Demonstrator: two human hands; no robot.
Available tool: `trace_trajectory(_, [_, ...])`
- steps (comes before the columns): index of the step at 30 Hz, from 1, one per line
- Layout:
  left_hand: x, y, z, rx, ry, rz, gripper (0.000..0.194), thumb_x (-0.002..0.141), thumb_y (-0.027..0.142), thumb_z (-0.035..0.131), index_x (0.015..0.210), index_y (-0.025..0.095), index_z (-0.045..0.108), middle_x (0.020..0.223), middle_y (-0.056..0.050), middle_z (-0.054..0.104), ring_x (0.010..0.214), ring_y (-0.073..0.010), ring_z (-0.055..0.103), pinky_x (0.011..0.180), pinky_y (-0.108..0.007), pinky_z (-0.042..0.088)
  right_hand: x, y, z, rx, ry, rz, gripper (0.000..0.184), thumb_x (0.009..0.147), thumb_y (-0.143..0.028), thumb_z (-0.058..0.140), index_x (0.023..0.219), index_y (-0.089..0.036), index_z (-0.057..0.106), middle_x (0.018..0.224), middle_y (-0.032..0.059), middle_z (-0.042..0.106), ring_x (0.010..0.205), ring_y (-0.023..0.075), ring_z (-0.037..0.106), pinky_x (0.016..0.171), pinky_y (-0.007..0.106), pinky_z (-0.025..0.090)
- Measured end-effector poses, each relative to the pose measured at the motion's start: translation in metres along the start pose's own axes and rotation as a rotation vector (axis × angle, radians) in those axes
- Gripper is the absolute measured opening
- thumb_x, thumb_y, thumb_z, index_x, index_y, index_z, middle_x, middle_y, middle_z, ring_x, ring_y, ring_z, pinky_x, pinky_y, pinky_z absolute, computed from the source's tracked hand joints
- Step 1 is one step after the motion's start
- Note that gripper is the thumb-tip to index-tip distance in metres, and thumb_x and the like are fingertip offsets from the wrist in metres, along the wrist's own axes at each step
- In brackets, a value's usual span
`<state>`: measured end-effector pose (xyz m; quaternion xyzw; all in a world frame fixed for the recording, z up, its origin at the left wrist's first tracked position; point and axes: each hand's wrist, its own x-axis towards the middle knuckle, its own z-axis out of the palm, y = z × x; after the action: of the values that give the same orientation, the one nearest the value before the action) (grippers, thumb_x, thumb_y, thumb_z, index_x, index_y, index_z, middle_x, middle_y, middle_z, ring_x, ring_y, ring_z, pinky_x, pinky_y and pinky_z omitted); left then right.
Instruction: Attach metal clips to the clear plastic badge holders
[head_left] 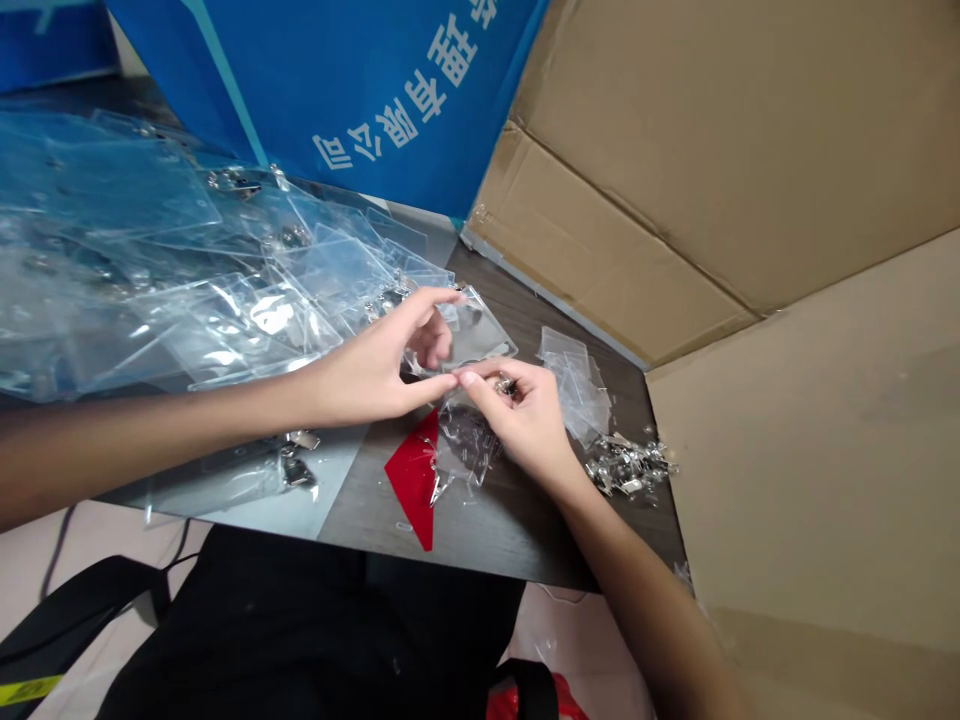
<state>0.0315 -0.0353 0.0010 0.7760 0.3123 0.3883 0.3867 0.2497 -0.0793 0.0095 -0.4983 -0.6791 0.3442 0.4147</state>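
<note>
My left hand (409,350) is over the table with its index finger and thumb spread apart and the other fingers loosely curled. Its thumb tip meets the fingertips of my right hand (521,410). The right hand is closed in a pinch, with a small metal clip (504,385) showing between its fingers. Beneath the hands lie a clear plastic sleeve (484,335), small clear plastic bits (469,450) and a red angular piece (414,475). Another metal clip (439,490) rests by the red piece's edge.
A wide heap of clear badge holders (285,300) with metal clips covers the table's left side. Right of my hands are a stack of clear sleeves (574,380) and a pile of metal clips (630,465). Cardboard (675,180) and a blue printed panel (360,80) stand behind.
</note>
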Motion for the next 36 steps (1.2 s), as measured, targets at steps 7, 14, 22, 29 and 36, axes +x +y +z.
trace_trajectory(7, [0.0, 0.009, -0.011, 0.024, -0.032, 0.144, 0.031, 0.1, 0.051, 0.077, 0.112, 0.023, 0.069, 0.127, -0.012, 0.069, 0.128, -0.0332, 0.063, 0.118, -0.053, 0.05, -0.004, 0.004, -0.009, -0.194, 0.37, -0.167, 0.015, 0.097, -0.04, 0.079, 0.09, -0.027, 0.081, 0.064, -0.0043, 0.051, 0.059, 0.0167, 0.043, 0.061, 0.035, 0.042])
trace_trajectory(14, [-0.004, 0.003, -0.003, -0.052, -0.122, -0.023, 0.042, 0.103, 0.064, 0.072, 0.107, 0.023, 0.07, 0.135, -0.013, 0.064, 0.123, -0.0316, 0.066, 0.112, -0.054, 0.058, -0.01, 0.009, -0.01, -0.439, 0.277, -0.451, 0.02, 0.105, -0.038, 0.072, 0.089, -0.029, 0.081, 0.062, -0.0002, 0.058, 0.055, 0.0186, 0.046, 0.06, 0.038, 0.046])
trace_trajectory(22, [0.002, 0.007, 0.002, -0.394, -0.217, -0.157, 0.032, 0.09, 0.032, 0.085, 0.095, 0.022, 0.054, 0.112, -0.006, 0.071, 0.108, -0.0244, 0.077, 0.1, -0.047, 0.068, -0.011, 0.011, -0.004, -0.401, 0.016, -0.421, 0.02, 0.105, -0.032, 0.068, 0.089, -0.029, 0.079, 0.069, 0.0039, 0.066, 0.066, 0.0223, 0.06, 0.075, 0.041, 0.056])
trace_trajectory(29, [0.005, -0.003, -0.005, -0.426, -0.103, -0.242, 0.039, 0.076, 0.018, 0.078, 0.102, 0.025, 0.049, 0.118, -0.006, 0.075, 0.109, -0.0254, 0.082, 0.094, -0.043, 0.07, -0.016, 0.001, 0.007, -0.008, 0.008, -0.141, 0.024, 0.109, -0.036, 0.063, 0.131, -0.028, 0.07, 0.087, -0.0005, 0.06, 0.074, 0.0187, 0.059, 0.074, 0.035, 0.057])
trace_trajectory(36, [0.005, 0.0, -0.007, -0.407, -0.073, -0.23, 0.045, 0.076, 0.018, 0.071, 0.111, 0.026, 0.045, 0.118, -0.007, 0.072, 0.12, -0.0298, 0.081, 0.082, -0.034, 0.068, -0.008, 0.008, 0.013, 0.489, -0.083, -0.074, 0.034, 0.112, -0.052, 0.064, 0.135, -0.028, 0.066, 0.091, -0.0006, 0.06, 0.075, 0.0172, 0.061, 0.074, 0.035, 0.059])
